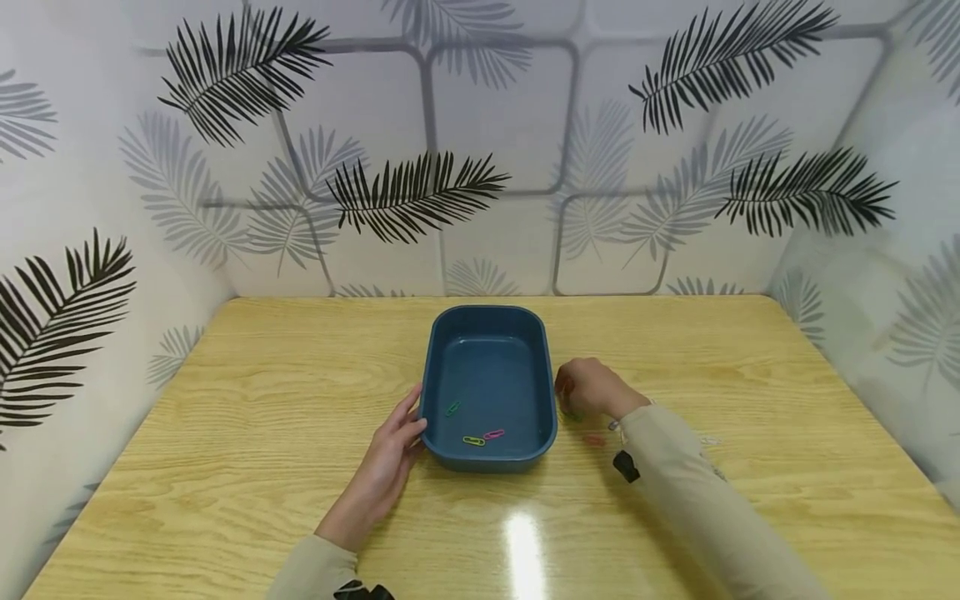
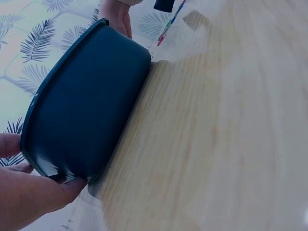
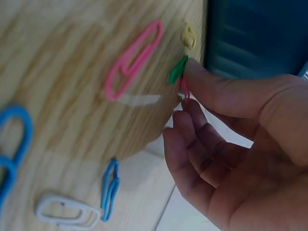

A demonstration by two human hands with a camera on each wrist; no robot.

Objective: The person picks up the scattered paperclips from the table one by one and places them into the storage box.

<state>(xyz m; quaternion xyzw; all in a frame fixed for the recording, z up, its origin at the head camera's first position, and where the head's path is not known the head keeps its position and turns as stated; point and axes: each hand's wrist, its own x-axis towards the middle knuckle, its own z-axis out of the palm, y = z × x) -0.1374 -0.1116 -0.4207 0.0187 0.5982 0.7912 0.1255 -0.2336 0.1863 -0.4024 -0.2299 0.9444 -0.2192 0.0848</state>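
Thumb and fingers of the left hand (image 1: 392,457) grip the left wall of a deep, dark-blue, rounded rectangular bin (image 1: 495,375) at the centre of the head view. Low inside it lie a green looped paper clip (image 1: 453,408), a yellow one (image 1: 474,442) and a bright-pink one (image 1: 494,434). Just right of the bin, the right hand (image 1: 596,389) pinches a small reddish-pink clip (image 3: 185,89), at right of centre in the right wrist view. Around it there lie a green clip (image 3: 178,70) beside the thumb, a larger pink clip (image 3: 110,88) at upper centre and a white clip (image 3: 72,204) at lower left.
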